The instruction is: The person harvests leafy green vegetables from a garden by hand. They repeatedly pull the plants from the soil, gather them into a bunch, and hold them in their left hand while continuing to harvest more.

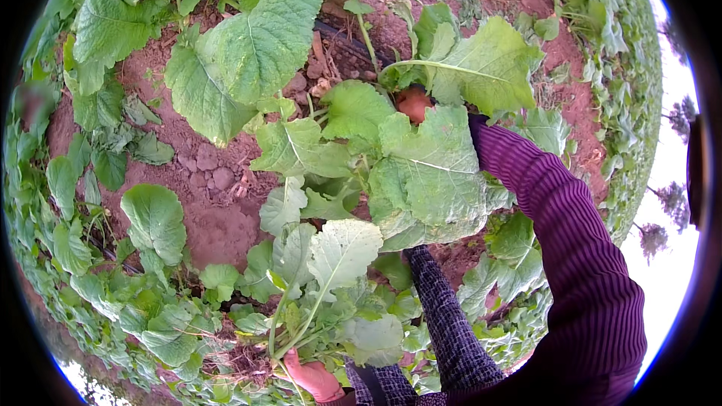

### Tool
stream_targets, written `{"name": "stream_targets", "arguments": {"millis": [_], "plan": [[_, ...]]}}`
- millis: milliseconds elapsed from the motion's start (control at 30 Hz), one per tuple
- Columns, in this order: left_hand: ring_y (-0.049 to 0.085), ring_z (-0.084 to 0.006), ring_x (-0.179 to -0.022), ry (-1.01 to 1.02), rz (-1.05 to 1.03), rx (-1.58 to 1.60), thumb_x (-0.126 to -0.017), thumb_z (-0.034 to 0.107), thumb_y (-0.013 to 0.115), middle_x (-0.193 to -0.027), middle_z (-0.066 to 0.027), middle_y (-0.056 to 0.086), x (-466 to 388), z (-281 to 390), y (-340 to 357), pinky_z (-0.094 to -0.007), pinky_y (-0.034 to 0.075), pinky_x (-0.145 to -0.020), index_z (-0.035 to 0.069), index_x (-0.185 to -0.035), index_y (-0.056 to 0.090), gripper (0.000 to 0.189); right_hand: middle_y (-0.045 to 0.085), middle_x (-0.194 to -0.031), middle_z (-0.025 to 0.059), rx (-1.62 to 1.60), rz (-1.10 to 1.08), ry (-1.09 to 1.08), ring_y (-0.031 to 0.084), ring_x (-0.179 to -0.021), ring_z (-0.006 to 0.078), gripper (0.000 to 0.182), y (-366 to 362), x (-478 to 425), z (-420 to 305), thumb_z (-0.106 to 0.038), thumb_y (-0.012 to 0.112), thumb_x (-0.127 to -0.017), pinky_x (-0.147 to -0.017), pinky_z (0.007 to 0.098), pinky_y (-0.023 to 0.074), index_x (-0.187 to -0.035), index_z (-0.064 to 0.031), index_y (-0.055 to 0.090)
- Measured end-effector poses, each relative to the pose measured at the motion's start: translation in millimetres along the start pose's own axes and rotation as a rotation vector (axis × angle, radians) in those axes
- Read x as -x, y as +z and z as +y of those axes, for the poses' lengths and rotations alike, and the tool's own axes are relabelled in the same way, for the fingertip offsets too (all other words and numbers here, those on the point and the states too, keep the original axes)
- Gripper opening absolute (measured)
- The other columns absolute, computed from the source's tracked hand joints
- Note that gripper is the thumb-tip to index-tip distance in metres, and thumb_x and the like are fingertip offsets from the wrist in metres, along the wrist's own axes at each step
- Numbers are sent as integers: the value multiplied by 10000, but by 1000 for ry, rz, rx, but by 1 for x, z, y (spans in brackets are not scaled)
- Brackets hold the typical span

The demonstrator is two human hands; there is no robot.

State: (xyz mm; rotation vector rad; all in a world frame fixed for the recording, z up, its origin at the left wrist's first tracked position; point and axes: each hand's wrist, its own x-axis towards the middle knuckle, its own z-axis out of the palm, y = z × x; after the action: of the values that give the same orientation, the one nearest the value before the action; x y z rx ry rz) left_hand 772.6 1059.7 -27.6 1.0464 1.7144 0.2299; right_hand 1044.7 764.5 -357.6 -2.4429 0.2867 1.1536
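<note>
At the bottom of the head view, my left hand point(313, 378) is closed around the stems of a bunch of leafy green plants point(299, 338). Thin tangled roots point(248, 358) stick out to the left of that grip. My right hand point(414, 103) reaches from a purple ribbed sleeve point(541, 180) into a broad-leaved plant point(462, 67) near the middle. Leaves cover most of its fingers, so I cannot tell whether it grips a stem. A large puckered leaf point(428, 169) lies just below it.
Reddish soil with clods point(208, 169) lies to the left. A black irrigation tube point(350, 39) runs past the plants' bases. More broad-leaved plants point(259, 39) stand around, and dense greenery point(626, 67) lines the right. My legs in patterned trousers point(451, 316) are at lower right.
</note>
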Motion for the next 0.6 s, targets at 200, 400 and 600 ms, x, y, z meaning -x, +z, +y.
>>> {"name": "stream_targets", "arguments": {"millis": [200, 400, 600], "plan": [[480, -237, -893, -38, -12, 20, -639, 174, 556, -1018, -108, 479, 0, -1, -1, -347, 396, -780, 16, -1046, 444, 451, 539, -692, 36, -291, -214, 118, 481, -620, 145, 118, -9, -1, -2, -190, 498, -719, -530, 273, 366, -736, -94, 563], [453, -250, -953, -89, -82, 74, -656, 169, 562, -1053, -111, 467, 3, 5, -1, -385, 355, -832, 18, -1092, 418, 484, 554, -711, 51, -180, -255, 49, 504, -646, 155, 131, -40, 21, -3, -161, 487, -739, -577, 282, 393, -800, -71, 559], [444, -253, -967, -67, -129, 121, -646, 168, 575, -1071, -108, 456, -11, -4, -21, -377, 361, -824, 37, -1116, 399, 520, 569, -731, 65, 39, -315, -198, 527, -672, 165, 156, -118, 74, -20, -132, 477, -759, -624, 291, 420, -865, -48, 555]]}}
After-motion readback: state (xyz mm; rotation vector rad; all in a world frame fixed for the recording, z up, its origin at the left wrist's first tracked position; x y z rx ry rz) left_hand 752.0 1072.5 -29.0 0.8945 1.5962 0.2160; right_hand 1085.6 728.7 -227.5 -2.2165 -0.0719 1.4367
